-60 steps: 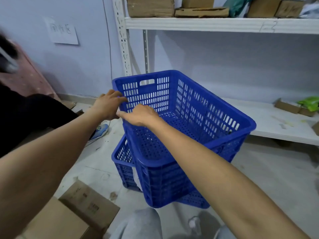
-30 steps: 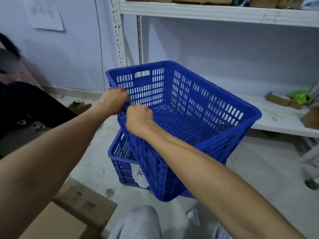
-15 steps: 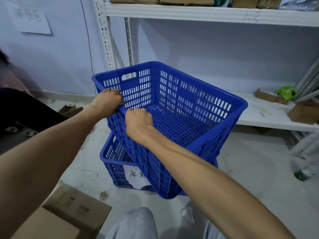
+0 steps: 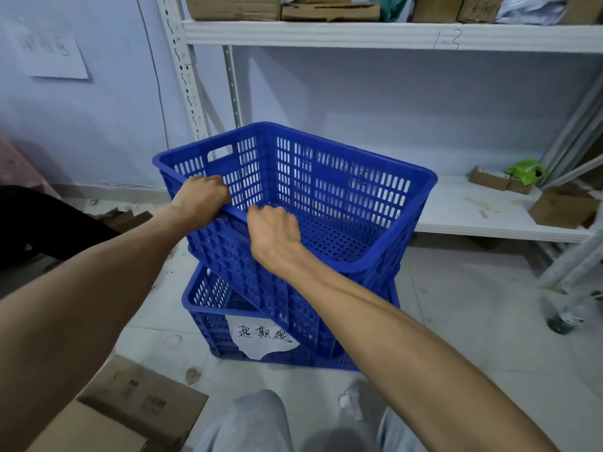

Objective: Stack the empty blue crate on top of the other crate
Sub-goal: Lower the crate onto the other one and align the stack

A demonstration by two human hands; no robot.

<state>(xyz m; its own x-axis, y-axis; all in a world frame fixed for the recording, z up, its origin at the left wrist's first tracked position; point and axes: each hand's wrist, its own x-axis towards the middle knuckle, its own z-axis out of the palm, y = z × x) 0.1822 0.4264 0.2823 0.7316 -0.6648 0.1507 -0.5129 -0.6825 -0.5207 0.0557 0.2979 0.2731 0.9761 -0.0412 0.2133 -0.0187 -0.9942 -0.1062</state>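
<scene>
An empty blue slotted crate (image 4: 326, 190) is tilted over a second blue crate (image 4: 208, 308) that stands on the floor. The lower crate carries a white paper label with handwriting on its near side. My left hand (image 4: 200, 199) and my right hand (image 4: 275, 234) both grip the near rim of the upper crate, close together. The upper crate's near lower corner hangs in front of the lower crate, and most of the lower crate is hidden behind it.
A white metal shelf unit (image 4: 391, 35) stands behind the crates, with cardboard boxes on top and small boxes and a green bag (image 4: 525, 171) on its low shelf. An open cardboard box (image 4: 130, 409) lies at the lower left. A person's dark clothing (image 4: 39, 223) shows at the left.
Both hands have gone from resting on the rim to gripping it. The upper crate has tilted and shifted slightly over the lower crate, whose label now shows.
</scene>
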